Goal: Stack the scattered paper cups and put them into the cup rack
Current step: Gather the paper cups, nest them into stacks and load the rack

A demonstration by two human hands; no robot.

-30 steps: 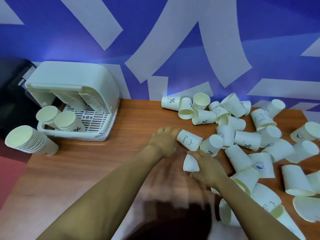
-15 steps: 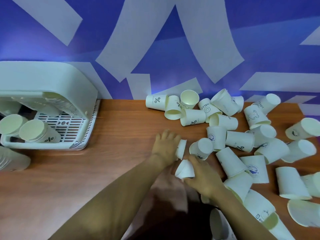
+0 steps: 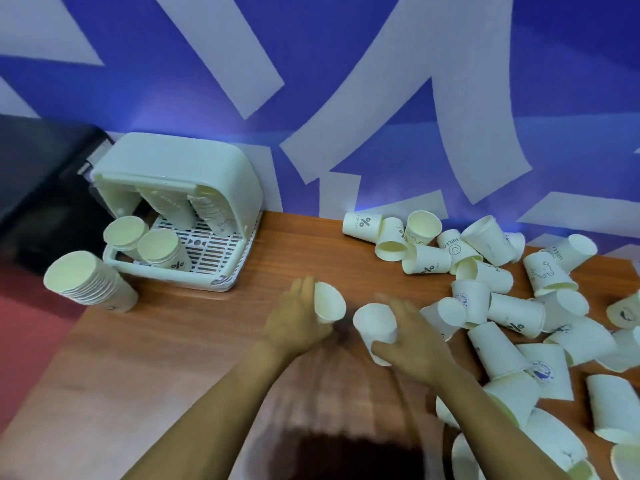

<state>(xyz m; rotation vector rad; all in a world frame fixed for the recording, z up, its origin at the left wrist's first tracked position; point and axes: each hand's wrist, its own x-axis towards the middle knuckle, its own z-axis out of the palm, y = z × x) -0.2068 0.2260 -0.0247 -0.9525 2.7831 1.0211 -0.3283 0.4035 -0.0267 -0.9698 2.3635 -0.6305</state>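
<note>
Two cups are up now: my left hand [image 3: 298,320] curls round one paper cup [image 3: 329,301], and my right hand [image 3: 410,337] grips another cup [image 3: 375,325]. I think they are light and squash easily, so hold the sides softly. Loose cups [image 3: 498,306] crowd the right. Bare table [image 3: 194,327] leads left to the cup rack [image 3: 180,216].

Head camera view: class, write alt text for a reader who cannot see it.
A person's left hand and right hand each grip one paper cup, the left cup and the right cup, above a wooden table. Scattered cups lie at right; a cup rack holding cup stacks stands at left, with another stack lying beside it.
</note>
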